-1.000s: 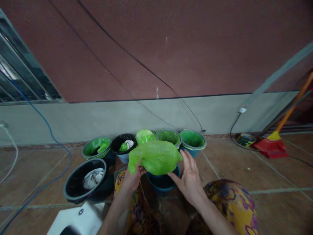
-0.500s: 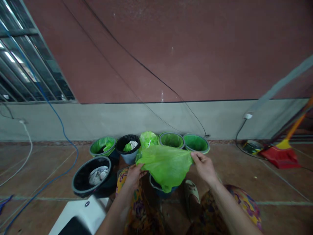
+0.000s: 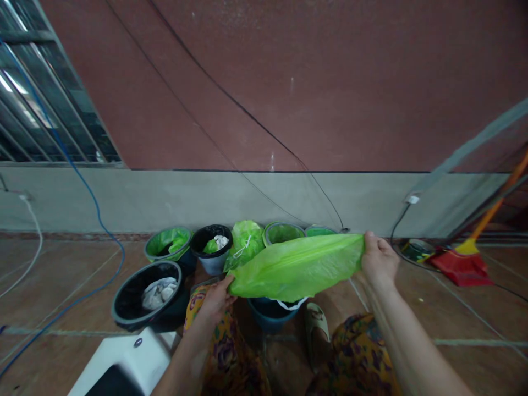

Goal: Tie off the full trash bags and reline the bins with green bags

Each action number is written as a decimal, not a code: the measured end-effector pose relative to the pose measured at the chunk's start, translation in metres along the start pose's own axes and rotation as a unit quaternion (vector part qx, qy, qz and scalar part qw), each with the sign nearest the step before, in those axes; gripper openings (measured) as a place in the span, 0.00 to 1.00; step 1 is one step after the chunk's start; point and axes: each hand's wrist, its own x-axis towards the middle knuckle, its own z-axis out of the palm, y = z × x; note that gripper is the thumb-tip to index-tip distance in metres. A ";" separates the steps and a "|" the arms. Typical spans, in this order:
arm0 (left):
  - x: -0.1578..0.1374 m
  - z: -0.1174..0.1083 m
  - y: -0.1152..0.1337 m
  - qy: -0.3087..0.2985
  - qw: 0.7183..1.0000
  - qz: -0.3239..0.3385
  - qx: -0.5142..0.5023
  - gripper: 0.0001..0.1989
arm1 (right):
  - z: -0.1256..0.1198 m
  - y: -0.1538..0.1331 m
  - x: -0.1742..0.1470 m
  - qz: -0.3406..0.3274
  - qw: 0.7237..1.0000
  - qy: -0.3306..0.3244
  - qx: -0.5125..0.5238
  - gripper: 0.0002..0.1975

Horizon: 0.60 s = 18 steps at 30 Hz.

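Observation:
A bright green plastic bag (image 3: 295, 267) is stretched sideways between my two hands, with a white drawstring showing along its lower edge. My left hand (image 3: 220, 297) pinches its left corner. At the opposite corner, my right hand (image 3: 378, 259) is closed on the plastic. Below the bag stands a dark blue bin (image 3: 270, 318) between my feet; the bag covers part of its rim. Just behind the bag sits a tied green bag (image 3: 246, 242) with a white string.
Along the wall stand green-lined bins (image 3: 284, 233) and a black-lined bin (image 3: 212, 247). A larger black-lined bin (image 3: 117, 300) holds crumpled white stuff. A white object (image 3: 119, 357) is at lower left, a blue cable (image 3: 99, 214) beyond it. A red dustpan (image 3: 464, 268) lies right.
My right hand has moved right, pulling the green bag from a drooping shape into a wide, taut strip. More of the blue bin and a white drawstring now show beneath it.

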 end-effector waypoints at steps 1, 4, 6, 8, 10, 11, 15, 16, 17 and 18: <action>0.001 -0.003 -0.001 0.005 1.000 -0.026 -0.012 0.10 | 0.000 -0.003 0.000 -0.003 1.000 0.016 -0.004 0.23; 0.005 -0.007 -0.004 0.036 0.998 -0.042 -0.003 0.10 | 0.001 -0.013 0.002 -0.017 0.999 0.036 -0.012 0.23; 0.007 -0.002 -0.002 0.069 0.997 0.017 0.039 0.11 | 0.004 -0.020 0.001 -0.020 1.000 0.008 -0.018 0.23; 0.006 0.014 0.005 0.083 0.987 0.118 0.075 0.14 | 0.011 -0.028 -0.003 -0.024 0.998 -0.062 -0.011 0.23; -0.001 0.037 0.016 0.048 0.972 0.210 0.088 0.21 | 0.022 -0.038 -0.014 -0.039 0.990 -0.139 -0.005 0.22; -0.007 0.050 0.022 0.012 0.968 0.234 0.091 0.25 | 0.029 -0.044 -0.022 -0.052 0.984 -0.173 -0.008 0.21; -0.037 0.091 0.039 -0.199 0.969 0.091 0.117 0.32 | 0.054 -0.061 -0.078 -0.147 0.945 -0.288 -0.040 0.15; -0.044 0.094 0.041 -0.246 0.963 0.020 0.109 0.35 | 0.058 -0.062 -0.097 -0.172 0.928 -0.327 -0.051 0.13; -0.049 0.095 0.041 -0.274 0.956 -0.038 0.097 0.37 | 0.059 -0.061 -0.118 -0.189 0.907 -0.370 -0.068 0.12; -0.054 0.092 0.041 -0.277 0.955 -0.065 0.085 0.39 | 0.058 -0.058 -0.140 -0.206 0.875 -0.430 -0.088 0.11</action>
